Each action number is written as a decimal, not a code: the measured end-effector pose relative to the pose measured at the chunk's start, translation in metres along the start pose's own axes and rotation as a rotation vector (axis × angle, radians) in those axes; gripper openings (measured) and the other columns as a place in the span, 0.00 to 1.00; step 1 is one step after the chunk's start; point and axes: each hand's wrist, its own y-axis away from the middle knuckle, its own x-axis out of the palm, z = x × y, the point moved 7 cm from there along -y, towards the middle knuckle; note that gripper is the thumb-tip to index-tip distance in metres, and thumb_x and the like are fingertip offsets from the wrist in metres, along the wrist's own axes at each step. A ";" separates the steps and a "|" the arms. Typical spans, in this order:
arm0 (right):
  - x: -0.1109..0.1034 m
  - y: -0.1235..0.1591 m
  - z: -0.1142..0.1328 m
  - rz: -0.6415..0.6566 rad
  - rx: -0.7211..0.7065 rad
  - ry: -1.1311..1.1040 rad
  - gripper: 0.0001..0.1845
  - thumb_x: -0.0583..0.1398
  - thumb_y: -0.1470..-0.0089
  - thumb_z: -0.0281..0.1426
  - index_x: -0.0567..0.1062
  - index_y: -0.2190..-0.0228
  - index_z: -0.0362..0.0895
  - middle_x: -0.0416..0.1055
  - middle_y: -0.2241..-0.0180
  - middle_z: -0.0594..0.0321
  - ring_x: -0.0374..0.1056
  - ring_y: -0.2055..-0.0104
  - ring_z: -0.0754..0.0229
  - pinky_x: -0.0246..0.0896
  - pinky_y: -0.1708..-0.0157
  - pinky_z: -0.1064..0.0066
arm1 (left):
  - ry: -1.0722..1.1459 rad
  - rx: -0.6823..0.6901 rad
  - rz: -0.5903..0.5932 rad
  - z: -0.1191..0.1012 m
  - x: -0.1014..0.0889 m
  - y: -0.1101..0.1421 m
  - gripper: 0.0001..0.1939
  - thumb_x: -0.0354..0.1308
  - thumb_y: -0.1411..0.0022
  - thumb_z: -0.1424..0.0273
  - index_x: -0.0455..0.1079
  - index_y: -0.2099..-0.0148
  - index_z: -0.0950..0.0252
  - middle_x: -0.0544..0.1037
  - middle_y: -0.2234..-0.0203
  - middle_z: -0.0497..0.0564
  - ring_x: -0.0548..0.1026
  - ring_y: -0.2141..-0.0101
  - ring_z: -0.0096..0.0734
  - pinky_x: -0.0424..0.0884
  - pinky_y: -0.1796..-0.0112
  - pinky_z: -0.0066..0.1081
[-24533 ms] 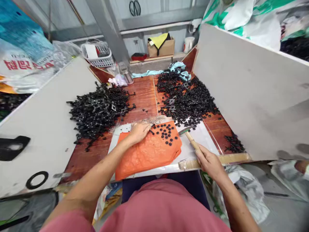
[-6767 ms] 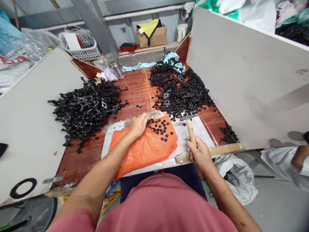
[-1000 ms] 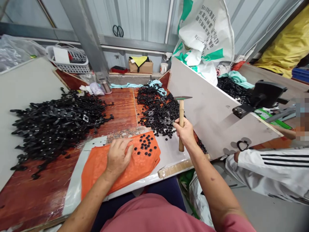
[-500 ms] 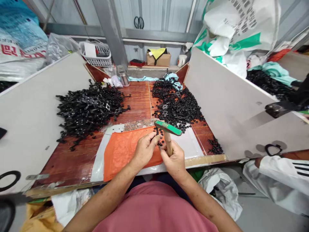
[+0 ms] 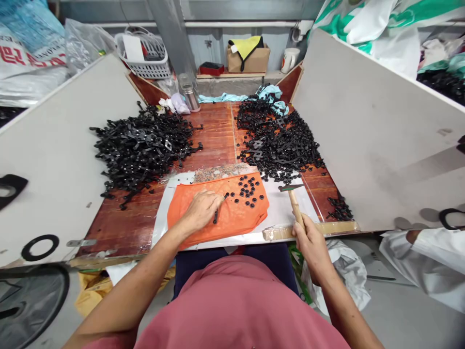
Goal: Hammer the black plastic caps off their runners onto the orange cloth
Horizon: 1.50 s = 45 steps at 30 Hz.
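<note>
My left hand [image 5: 199, 211] rests on an orange cloth [image 5: 218, 225], its fingers closed on a thin black plastic strip [image 5: 217, 213] lying on the cloth. A cluster of small black round caps [image 5: 250, 190] sits on the cloth just right of that hand. My right hand [image 5: 313, 244] grips the wooden handle of a small hammer [image 5: 293, 199], whose head hangs low over a white sheet [image 5: 281, 211] right of the cloth.
Two heaps of black plastic parts lie on the red-brown table [image 5: 214, 140]: one at left [image 5: 140, 148], one at right [image 5: 278, 143]. Tall grey boards [image 5: 378, 126] wall both sides. A white basket [image 5: 145, 53], metal flask [image 5: 189, 97] and cardboard box [image 5: 249, 58] stand behind. Another person's white sleeve [image 5: 428, 264] is at right.
My hands have parted: the right hand drew the hammer away to the right and lowered it, while the left hand went down flat onto the orange cloth with the strip.
</note>
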 end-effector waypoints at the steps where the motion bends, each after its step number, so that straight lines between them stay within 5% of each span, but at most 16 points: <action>1: 0.001 0.001 -0.006 0.020 0.026 0.014 0.23 0.53 0.34 0.43 0.74 0.46 0.45 0.72 0.74 0.64 0.66 0.76 0.58 0.60 0.76 0.70 | -0.036 0.005 -0.003 -0.002 0.003 -0.004 0.22 0.40 0.27 0.62 0.61 0.74 0.62 0.72 0.74 0.51 0.69 0.68 0.37 0.61 0.60 0.38; 8: 0.008 -0.001 -0.017 0.103 0.100 0.040 0.27 0.52 0.35 0.44 0.72 0.40 0.48 0.71 0.76 0.67 0.67 0.78 0.58 0.59 0.77 0.71 | -0.110 0.005 0.005 0.005 0.012 -0.022 0.22 0.40 0.26 0.64 0.62 0.73 0.62 0.74 0.72 0.51 0.70 0.66 0.38 0.59 0.59 0.38; 23: 0.008 0.000 -0.017 0.121 0.118 -0.015 0.27 0.52 0.34 0.44 0.72 0.40 0.48 0.68 0.78 0.69 0.65 0.80 0.59 0.60 0.76 0.71 | -0.198 0.020 0.017 0.009 0.018 -0.020 0.25 0.39 0.23 0.61 0.69 0.70 0.62 0.76 0.69 0.53 0.70 0.63 0.41 0.58 0.58 0.40; 32: 0.008 -0.004 -0.016 0.173 0.104 -0.039 0.26 0.53 0.35 0.44 0.73 0.41 0.48 0.67 0.78 0.70 0.64 0.80 0.60 0.59 0.78 0.72 | -0.059 0.069 0.032 0.012 0.014 -0.026 0.24 0.38 0.26 0.61 0.58 0.75 0.61 0.70 0.76 0.50 0.67 0.70 0.35 0.60 0.63 0.36; 45: 0.007 -0.003 -0.013 0.180 0.064 0.027 0.26 0.51 0.32 0.42 0.70 0.38 0.48 0.72 0.73 0.67 0.68 0.78 0.59 0.63 0.74 0.69 | -0.151 0.060 0.060 0.012 0.017 -0.025 0.24 0.41 0.26 0.61 0.65 0.74 0.61 0.75 0.73 0.52 0.71 0.66 0.39 0.59 0.60 0.38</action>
